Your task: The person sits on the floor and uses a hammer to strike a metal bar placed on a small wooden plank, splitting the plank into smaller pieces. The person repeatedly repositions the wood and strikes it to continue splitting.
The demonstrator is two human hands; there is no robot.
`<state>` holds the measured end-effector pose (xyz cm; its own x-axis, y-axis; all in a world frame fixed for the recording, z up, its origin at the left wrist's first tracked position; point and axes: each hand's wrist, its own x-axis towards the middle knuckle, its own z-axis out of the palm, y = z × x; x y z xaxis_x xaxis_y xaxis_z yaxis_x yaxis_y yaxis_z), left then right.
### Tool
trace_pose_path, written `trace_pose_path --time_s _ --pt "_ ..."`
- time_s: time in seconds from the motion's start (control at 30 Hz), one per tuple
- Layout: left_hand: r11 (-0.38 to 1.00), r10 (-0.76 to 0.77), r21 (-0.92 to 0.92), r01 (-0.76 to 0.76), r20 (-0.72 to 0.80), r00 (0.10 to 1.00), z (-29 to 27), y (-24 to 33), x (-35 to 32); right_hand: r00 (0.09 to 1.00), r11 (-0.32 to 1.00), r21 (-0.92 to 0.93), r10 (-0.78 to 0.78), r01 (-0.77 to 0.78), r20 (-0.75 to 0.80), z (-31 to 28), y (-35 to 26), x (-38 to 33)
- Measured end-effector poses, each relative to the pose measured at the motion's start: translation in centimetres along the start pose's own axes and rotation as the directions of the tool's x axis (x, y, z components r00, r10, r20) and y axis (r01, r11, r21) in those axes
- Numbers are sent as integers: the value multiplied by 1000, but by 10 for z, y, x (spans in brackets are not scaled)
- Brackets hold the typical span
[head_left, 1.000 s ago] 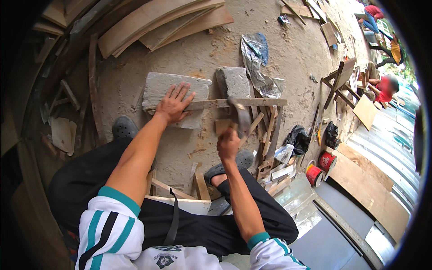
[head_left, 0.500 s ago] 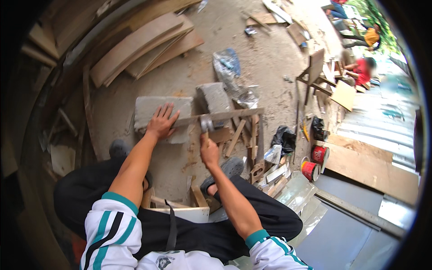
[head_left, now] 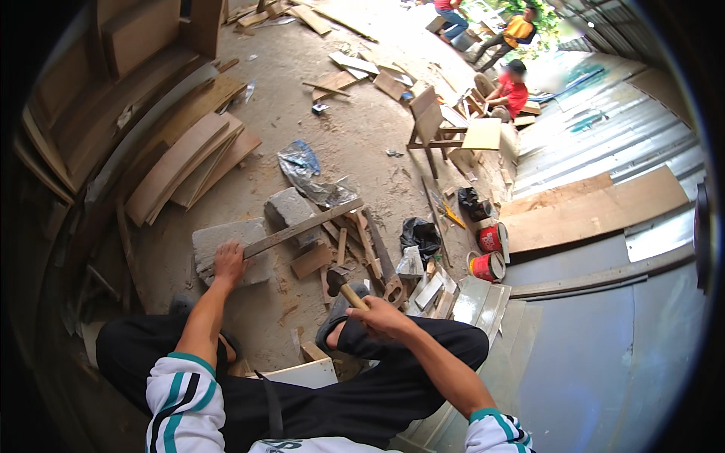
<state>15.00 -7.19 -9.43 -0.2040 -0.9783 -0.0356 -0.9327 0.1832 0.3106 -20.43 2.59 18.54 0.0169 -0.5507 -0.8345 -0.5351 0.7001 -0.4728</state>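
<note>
A long thin wooden strip (head_left: 303,226) slants across two rough grey pieces, a concrete block (head_left: 219,235) on the left and a smaller concrete chunk (head_left: 290,207) farther right. My left hand (head_left: 229,264) is closed over the strip's near left end, above the left block. In my right hand (head_left: 379,316) is a hammer with a pale wooden handle (head_left: 353,297); its dark head (head_left: 337,281) points away from me, over the ground beside my right shoe and apart from the strip.
Scrap wood and a handsaw (head_left: 394,289) lie right of the strip. Crumpled plastic (head_left: 310,177) lies beyond the blocks. Red cans (head_left: 487,266) and a black bag (head_left: 421,236) stand to the right. Curved boards (head_left: 177,170) are stacked left. A person in red (head_left: 513,94) sits far off.
My right hand has drawn the hammer back from the strip toward my right knee. My left hand's spread fingers have closed over the strip's end. The whole view has shifted.
</note>
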Motion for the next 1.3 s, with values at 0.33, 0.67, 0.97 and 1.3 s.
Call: trace_pose_path --time_s 0.33,0.67,0.97,1.3 --pt "973 -124 -166 162 219 968 -83 44 -17 938 936 83 -335 342 -95 -70 -61 -63" --pt "407 50 -864 296 344 937 -151 101 -31 953 949 -120 -279 292 119 -67 -66 -31" --pt "408 94 -890 203 262 961 -186 104 -33 900 854 -362 -239 374 365 -40 -94 -58" --pt "503 235 -859 102 249 940 -219 109 -37 885 824 -389 -259 412 387 -48 -91 -64"
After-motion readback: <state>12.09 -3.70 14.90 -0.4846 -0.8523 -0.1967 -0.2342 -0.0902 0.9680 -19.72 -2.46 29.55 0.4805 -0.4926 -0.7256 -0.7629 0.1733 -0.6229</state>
